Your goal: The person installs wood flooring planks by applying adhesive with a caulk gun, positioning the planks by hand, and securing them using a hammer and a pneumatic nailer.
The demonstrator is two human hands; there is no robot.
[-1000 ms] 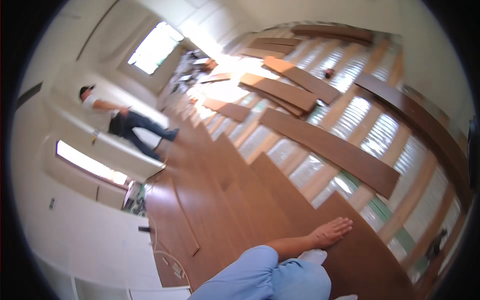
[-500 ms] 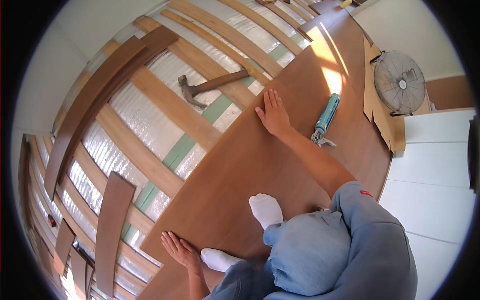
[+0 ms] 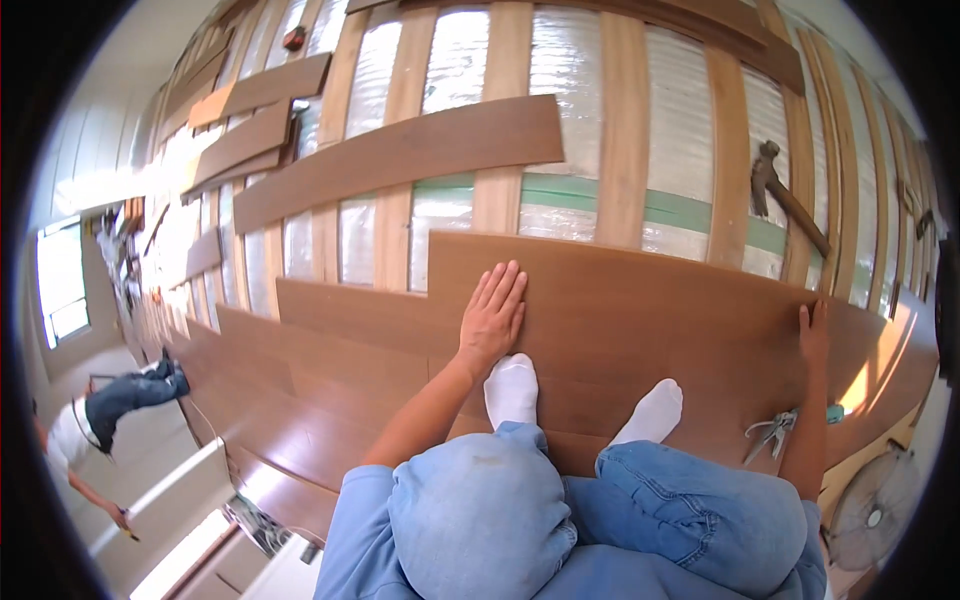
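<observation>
My left hand [image 3: 492, 312] lies flat on a brown floor plank [image 3: 630, 290], near its left end, with fingers outstretched. My right hand [image 3: 814, 328] rests farther right on the plank by its upper edge, fingers extended. My socked feet are on the laid brown flooring [image 3: 340, 380]. Beside my right forearm lies a caulking gun with a turquoise tube [image 3: 772, 428], partly hidden by the arm. Beyond the plank, a wooden-handled hammer [image 3: 795, 210] lies across pale battens [image 3: 622, 120] over silvery sheeting with a green strip [image 3: 680, 210].
Loose planks [image 3: 400, 150] lie over the battens, along with a small red-and-black object [image 3: 295, 38]. A person [image 3: 115, 410] in dark trousers is at the left near a window [image 3: 62, 280]. A wire fan [image 3: 872, 510] stands at the lower right beside cardboard [image 3: 845, 465].
The view has swung from the far room, then toward the fan, to straight over the plank. Both my hands remain on the plank as they were half a second ago.
</observation>
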